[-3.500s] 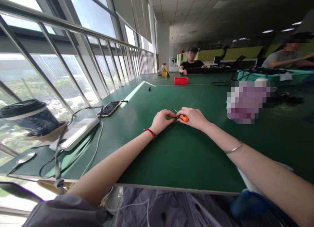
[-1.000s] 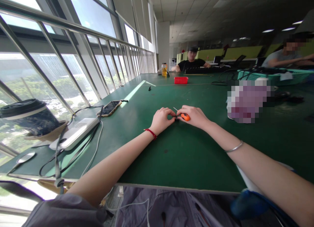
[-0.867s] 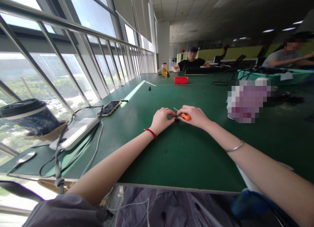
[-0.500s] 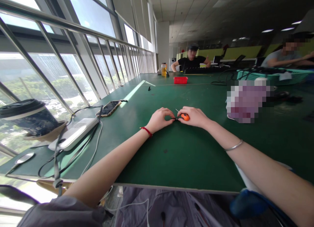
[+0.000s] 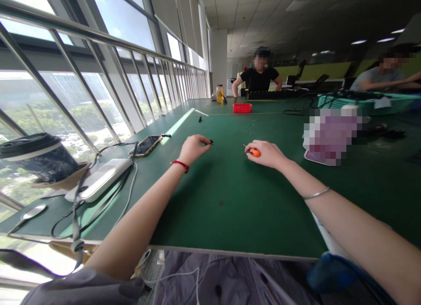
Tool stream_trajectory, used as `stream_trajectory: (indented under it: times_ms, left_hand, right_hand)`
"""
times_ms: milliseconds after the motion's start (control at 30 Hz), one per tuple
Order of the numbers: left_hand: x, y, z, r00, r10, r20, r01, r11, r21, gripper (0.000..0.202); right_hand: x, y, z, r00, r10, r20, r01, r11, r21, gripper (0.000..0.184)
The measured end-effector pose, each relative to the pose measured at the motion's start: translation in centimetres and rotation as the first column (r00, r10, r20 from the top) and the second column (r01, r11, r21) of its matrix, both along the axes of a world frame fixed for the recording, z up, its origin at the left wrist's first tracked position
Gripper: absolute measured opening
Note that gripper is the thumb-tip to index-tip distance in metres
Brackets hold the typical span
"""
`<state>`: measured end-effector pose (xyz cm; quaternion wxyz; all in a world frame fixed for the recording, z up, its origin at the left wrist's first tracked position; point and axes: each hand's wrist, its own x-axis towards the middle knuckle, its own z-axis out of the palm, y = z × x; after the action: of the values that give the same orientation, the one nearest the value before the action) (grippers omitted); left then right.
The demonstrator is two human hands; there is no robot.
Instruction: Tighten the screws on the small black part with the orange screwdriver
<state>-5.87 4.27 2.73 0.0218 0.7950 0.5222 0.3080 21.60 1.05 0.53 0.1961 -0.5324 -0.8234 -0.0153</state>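
Observation:
My left hand [image 5: 195, 148] is closed, pinching a small black piece [image 5: 211, 142] between thumb and fingertips, just above the green table. What kind of piece it is, I cannot make out. To the right, my right hand [image 5: 264, 153] is wrapped round a screwdriver [image 5: 255, 152] with an orange and black handle. Its thin metal shaft pokes out past the fingers toward the left, while much of the handle is hidden in the palm. The two hands are apart. Another small black part [image 5: 200, 119] lies on the table beyond my left hand.
A phone [image 5: 147, 145], a white power strip [image 5: 101, 180] with cables and a paper cup [image 5: 41, 158] are on the left. Farther back sit a red tray [image 5: 242, 108] and a jar [image 5: 219, 94]. A teal basket [image 5: 371, 104] stands at right; two people sit beyond.
My hands have separated from where they met. The left moved left and away from me with the black piece; the right shifted slightly right with the screwdriver. The person opposite sits more upright.

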Motion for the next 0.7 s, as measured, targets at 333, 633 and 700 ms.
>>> stream_trajectory:
  times_ms: [333, 633, 700]
  left_hand:
    - [-12.9, 1.8, 0.5, 0.828, 0.553, -0.093, -0.560, 0.813, -0.159, 0.031]
    - [-15.8, 2.8, -0.1, 0.918, 0.397, -0.022, -0.389, 0.884, -0.259, 0.029]
    - [-16.3, 2.4, 0.1, 0.940, 0.341, 0.011, -0.326, 0.906, -0.269, 0.029]
  right_hand:
    - [-0.1, 0.1, -0.2, 0.999, 0.002, 0.040, -0.002, 1.000, 0.000, 0.021]
    - [-0.1, 0.0, -0.1, 0.999, 0.009, 0.050, -0.009, 1.000, 0.006, 0.020]
    - [-0.1, 0.0, -0.1, 0.999, 0.012, 0.045, -0.012, 1.000, 0.000, 0.020]
